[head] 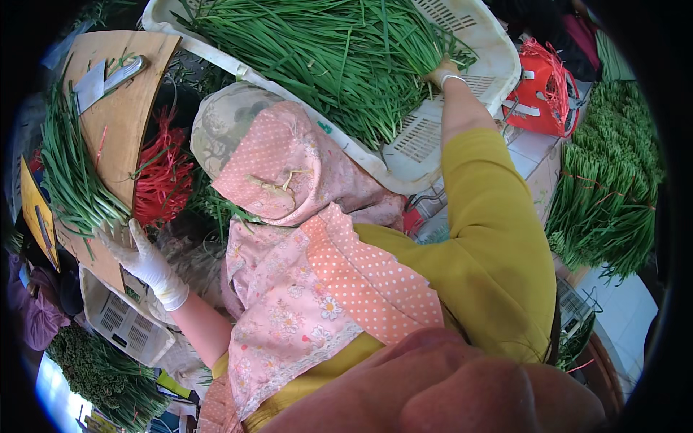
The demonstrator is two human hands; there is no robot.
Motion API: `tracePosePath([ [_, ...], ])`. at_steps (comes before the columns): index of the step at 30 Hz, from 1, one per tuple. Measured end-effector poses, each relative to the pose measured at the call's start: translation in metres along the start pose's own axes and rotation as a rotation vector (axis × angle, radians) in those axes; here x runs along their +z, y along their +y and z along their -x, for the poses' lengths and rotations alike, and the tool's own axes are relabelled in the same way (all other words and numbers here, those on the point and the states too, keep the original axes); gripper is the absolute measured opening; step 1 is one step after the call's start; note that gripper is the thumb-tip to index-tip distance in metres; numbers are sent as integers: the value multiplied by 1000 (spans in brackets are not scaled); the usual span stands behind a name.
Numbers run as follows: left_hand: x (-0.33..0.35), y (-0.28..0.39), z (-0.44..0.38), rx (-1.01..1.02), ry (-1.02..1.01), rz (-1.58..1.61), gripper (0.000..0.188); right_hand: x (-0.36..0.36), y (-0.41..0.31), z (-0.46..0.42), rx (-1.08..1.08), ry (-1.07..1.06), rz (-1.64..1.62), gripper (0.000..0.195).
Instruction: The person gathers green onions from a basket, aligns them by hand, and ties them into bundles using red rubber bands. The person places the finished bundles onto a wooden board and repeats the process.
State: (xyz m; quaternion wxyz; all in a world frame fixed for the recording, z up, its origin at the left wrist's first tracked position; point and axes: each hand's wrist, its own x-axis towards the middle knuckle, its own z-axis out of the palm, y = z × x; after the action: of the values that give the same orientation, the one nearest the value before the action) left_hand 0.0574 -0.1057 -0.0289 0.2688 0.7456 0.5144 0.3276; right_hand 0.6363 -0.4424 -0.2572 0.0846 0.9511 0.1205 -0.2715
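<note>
My left hand (143, 262), in a thin white glove, has its fingers spread beside the pale stem ends of a bunch of garlic chives (81, 173). That bunch lies along a curved-looking wooden board (116, 130); whether the fingertips touch it is unclear. My right hand (445, 73), also gloved, reaches into a white plastic crate (419, 135) at the stem ends of a large heap of long green chives (325, 59). Its fingers are partly hidden among the stems, so its grip cannot be made out.
On the board lie a metal tool (124, 73) and a white card (90, 86). Red plastic ties (162, 178) hang beside it. A red bag (541, 92) stands right of the crate, near tied green bundles (606, 178). Another white crate (124, 322) is low left. A cloth apron covers my lap.
</note>
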Motion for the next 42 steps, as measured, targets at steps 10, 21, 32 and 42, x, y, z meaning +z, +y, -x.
tracePosePath([
  [10,14,10,5,61,4,-27,66,0,-17,20,-19,158,-163,97],
  [21,-5,12,0,2,76,44,63,-109,-16,2,89,-336,-172,50],
  [32,14,18,4,-38,58,146,65,23,-110,70,308,446,-49,68],
  [42,19,33,1,32,11,183,63,16,-91,70,205,134,-104,108],
])
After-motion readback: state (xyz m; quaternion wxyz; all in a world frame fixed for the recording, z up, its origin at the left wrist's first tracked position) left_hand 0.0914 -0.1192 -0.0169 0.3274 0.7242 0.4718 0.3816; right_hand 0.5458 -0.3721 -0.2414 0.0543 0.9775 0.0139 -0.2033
